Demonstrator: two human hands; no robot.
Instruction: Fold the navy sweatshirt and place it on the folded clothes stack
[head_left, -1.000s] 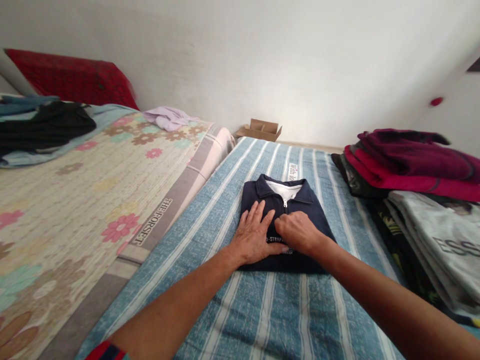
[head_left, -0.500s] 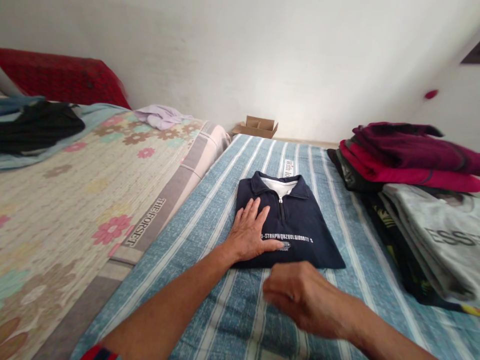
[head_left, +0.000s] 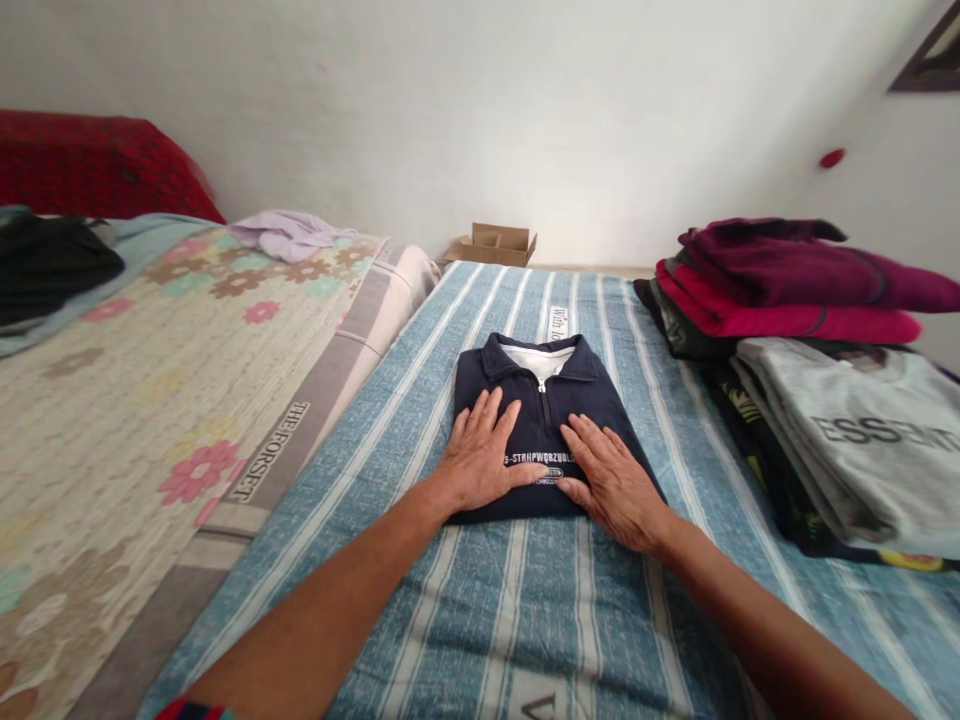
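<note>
Palms flat and open, the left hand (head_left: 484, 455) and right hand (head_left: 611, 480) press side by side on the folded navy sweater (head_left: 551, 400), gripping nothing; it lies mid-bedspread (head_left: 480, 620), collar pointing away, toward the far edge.

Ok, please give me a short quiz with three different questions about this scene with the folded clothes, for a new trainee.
1. True or false: both hands lie flat on the folded navy zip-collar sweatshirt.
2. Which garment lies on top of the stack at the right, beside the grey printed T-shirt? A) a yellow towel B) a dark maroon garment C) a white shirt
3. Fill in: the open cardboard box stands on the floor against the ____.

Key
1. True: the left hand and the right hand rest open, palms down, on the sweatshirt, on the blue striped bedcover.
2. B: the dark maroon garment.
3. Wall: the white wall.
</note>
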